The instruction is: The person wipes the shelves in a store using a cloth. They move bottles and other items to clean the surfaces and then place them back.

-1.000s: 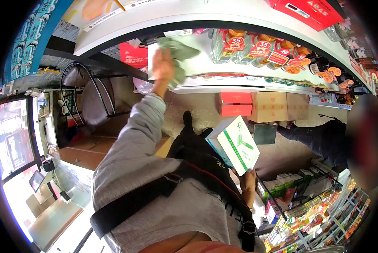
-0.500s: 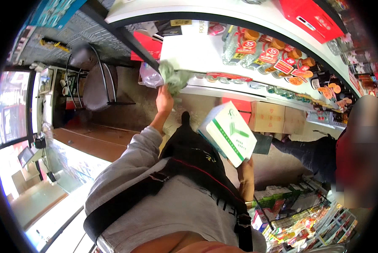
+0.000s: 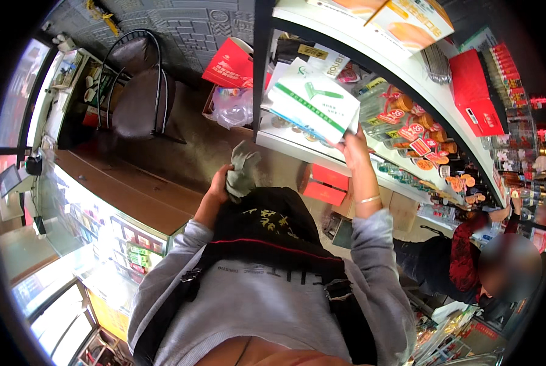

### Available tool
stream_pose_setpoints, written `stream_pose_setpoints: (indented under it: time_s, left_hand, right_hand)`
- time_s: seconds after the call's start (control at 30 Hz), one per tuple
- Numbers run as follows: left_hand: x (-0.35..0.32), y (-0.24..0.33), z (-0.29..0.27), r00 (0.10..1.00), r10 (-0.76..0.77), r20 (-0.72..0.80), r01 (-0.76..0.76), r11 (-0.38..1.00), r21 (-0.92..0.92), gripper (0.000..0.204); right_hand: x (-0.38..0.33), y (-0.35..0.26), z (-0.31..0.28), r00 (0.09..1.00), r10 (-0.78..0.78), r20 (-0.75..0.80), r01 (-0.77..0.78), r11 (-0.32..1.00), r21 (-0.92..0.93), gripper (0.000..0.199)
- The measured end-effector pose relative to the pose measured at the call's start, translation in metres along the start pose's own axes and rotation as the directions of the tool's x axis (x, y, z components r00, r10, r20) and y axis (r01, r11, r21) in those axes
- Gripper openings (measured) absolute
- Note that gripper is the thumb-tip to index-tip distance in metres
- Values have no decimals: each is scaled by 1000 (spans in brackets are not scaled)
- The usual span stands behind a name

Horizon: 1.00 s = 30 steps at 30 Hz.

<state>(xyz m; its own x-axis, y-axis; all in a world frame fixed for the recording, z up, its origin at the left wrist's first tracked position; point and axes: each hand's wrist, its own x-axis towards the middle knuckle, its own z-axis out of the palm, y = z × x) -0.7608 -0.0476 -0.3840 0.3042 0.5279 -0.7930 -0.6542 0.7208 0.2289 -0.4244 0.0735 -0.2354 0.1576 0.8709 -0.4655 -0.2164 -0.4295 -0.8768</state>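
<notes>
My right hand grips the near right corner of a white carton with a green stripe and a green razor picture. The carton is held tilted at the left end of a white shelf; whether it touches the shelf I cannot tell. My left hand is closed round a crumpled grey-green cloth, in front of my black apron. Beside the carton, bottles with orange caps stand on the shelf.
A chair stands at the far left. On the floor by the shelf are a red bag, a clear plastic bag and a red box. A brown counter runs along my left. Another person is at the right.
My right hand has raised the white carton from beside my body up to the shelf. My left hand has drawn the cloth back from the shelf edge toward me. The view has shifted.
</notes>
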Motion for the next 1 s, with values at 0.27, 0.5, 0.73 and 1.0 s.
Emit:
stream_pose_setpoints:
  time_s: [0.27, 0.5, 0.73, 1.0]
  left_hand:
    - [-40, 2, -18, 997, 75, -11, -76, 990, -120, 39]
    - [-37, -15, -1, 997, 71, -38, -76, 982, -173, 38]
    - [-34, -38, 30, 983, 158, -90, -172, 969, -175, 33]
    - [-73, -89, 55, 947, 162, -276, -225, 950, -217, 33]
  right_hand:
    - [79, -5, 9, 980, 133, 146, -125, 990, -66, 44]
    - [66, 14, -9, 750, -660, 36, 497, 528, -688, 59]
    - [-8, -39, 51, 580, -538, 612, 541, -308, -783, 72]
    - [51, -5, 47, 482, -407, 776, 632, -452, -630, 68]
